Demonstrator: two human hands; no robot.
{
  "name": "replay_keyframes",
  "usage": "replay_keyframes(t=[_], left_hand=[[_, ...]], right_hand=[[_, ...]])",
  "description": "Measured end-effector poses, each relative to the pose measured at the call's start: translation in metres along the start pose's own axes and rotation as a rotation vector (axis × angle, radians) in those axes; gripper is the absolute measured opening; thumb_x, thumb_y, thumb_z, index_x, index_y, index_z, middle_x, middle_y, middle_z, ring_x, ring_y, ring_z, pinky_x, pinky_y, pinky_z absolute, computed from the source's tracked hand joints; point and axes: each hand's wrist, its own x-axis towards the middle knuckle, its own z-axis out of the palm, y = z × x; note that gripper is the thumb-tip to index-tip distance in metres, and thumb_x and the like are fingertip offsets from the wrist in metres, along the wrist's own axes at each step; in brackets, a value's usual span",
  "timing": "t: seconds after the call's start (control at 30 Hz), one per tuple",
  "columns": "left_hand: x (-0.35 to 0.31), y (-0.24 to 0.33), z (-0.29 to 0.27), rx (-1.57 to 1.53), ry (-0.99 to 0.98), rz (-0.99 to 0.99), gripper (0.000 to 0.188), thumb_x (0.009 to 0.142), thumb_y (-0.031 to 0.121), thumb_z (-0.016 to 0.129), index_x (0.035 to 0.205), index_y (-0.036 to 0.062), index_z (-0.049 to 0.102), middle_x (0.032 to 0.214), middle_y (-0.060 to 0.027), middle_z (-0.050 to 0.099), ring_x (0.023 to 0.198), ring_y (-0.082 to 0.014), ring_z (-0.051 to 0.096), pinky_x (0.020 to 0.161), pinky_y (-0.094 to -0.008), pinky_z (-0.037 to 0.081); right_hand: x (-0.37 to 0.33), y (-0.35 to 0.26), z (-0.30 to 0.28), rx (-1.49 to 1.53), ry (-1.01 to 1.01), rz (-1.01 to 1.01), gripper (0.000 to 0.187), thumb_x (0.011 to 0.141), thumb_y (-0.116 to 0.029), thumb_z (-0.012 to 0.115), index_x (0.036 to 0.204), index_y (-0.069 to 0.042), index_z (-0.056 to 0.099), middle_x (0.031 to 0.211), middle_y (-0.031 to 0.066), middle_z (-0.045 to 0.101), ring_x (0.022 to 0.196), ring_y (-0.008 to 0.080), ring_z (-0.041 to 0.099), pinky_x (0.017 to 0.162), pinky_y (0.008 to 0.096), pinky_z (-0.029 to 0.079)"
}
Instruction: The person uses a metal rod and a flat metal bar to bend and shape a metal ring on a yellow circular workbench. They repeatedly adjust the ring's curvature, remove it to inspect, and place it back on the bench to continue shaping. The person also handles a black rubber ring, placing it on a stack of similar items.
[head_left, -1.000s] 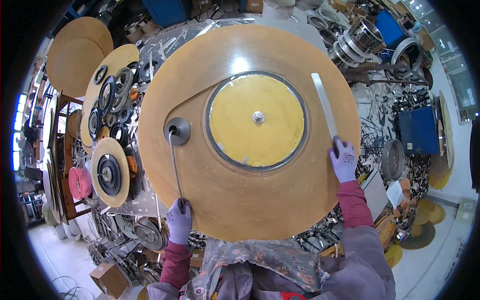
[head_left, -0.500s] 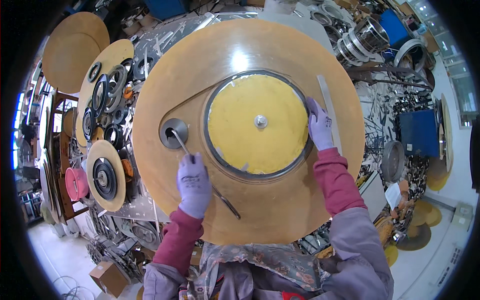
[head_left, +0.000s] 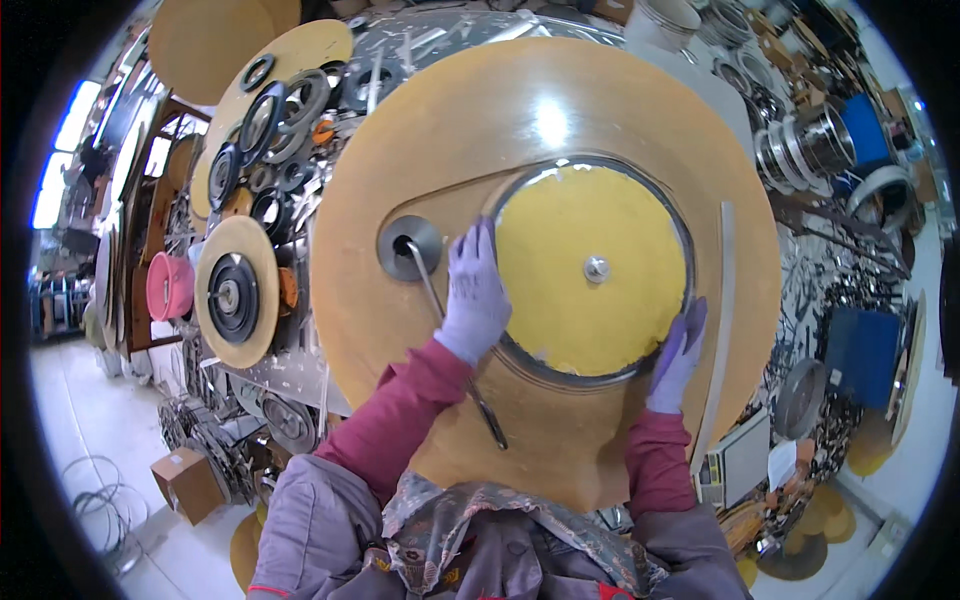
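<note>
A round yellow disc [head_left: 560, 300] with a dark rim and a metal centre knob [head_left: 597, 269] lies on a large tan round board [head_left: 450, 130]. My left hand [head_left: 475, 290], in a pale purple glove, rests open against the disc's left rim, fingers stretched upward. At the lower right rim is my right hand [head_left: 680, 357], gloved alike, fingers extended along the edge. A grey metal hub [head_left: 410, 248] with a central hole sits left of the disc. From it a thin metal rod [head_left: 487, 408] slants toward me, passing by my left hand and partly hidden by it.
A flat metal strip [head_left: 720, 300] lies along the board's right side. Dark rings [head_left: 262, 122] and a tan disc with a black centre [head_left: 233, 292] crowd the left. Metal scraps and steel rings [head_left: 815, 145] fill the right. A pink bucket [head_left: 170, 286] stands at far left.
My left hand has let go of the rod and moved to the disc's left rim. My right hand has slid down along the right rim. The view has shifted and turned.
</note>
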Motion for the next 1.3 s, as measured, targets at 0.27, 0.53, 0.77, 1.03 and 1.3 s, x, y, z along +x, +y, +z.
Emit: replay_keyframes(t=[0.27,0.53,0.77,1.03,1.3], left_hand=[[-0.058,0.012,0.013,-0.007,0.003,-0.195,0.073,0.074,0.005,0.052,0.138,-0.0149,0.023,0.135,-0.0322,0.036,0.124,-0.0464,0.037,0.109,-0.0492,0.027],[-0.214,0.012,-0.120,-0.240,0.156,-0.138,0.056,0.084,0.009,0.052,0.138,0.0038,0.038,0.126,-0.0189,0.047,0.107,-0.0335,0.055,0.090,-0.0377,0.048],[-0.508,-0.018,-0.120,0.108,0.197,-0.917,0.037,0.080,0.008,0.055,0.116,0.0035,0.053,0.112,-0.0167,0.055,0.104,-0.0326,0.054,0.088,-0.0410,0.045],[-0.779,0.046,-0.010,-0.078,-0.098,-1.580,0.030,0.077,0.011,0.056,0.107,0.0075,0.055,0.106,-0.0120,0.057,0.100,-0.0286,0.056,0.089,-0.0397,0.042],[-0.932,0.066,0.031,-0.032,-0.169,-1.820,0.024,0.077,0.015,0.057,0.101,0.0126,0.058,0.103,-0.0082,0.057,0.097,-0.0247,0.056,0.083,-0.0384,0.042]], right_hand=[[0.051,0.004,-0.006,-0.282,-0.262,-0.125,0.051,0.096,-0.021,0.048,0.138,0.006,0.037,0.142,0.0205,0.041,0.129,0.0296,0.042,0.108,0.0397,0.032],[-0.015,-0.120,0.052,-0.109,-0.369,-0.528,0.046,0.099,-0.027,0.047,0.132,0.005,0.047,0.132,0.0169,0.052,0.121,0.0267,0.048,0.103,0.0373,0.036],[-0.227,-0.145,0.105,-0.089,-1.285,-0.784,0.031,0.088,0.002,0.055,0.119,0.007,0.057,0.123,0.0184,0.058,0.116,0.0287,0.054,0.102,0.0372,0.040],[-0.420,-0.123,0.124,-0.482,-1.948,-0.936,0.032,0.080,0.003,0.061,0.112,0.001,0.062,0.120,0.0182,0.060,0.113,0.0311,0.057,0.097,0.0368,0.043],[-0.610,-0.084,0.171,-0.694,-2.228,-1.184,0.036,0.081,0.003,0.061,0.116,0.002,0.059,0.123,0.0172,0.058,0.109,0.0290,0.060,0.091,0.0333,0.048]])
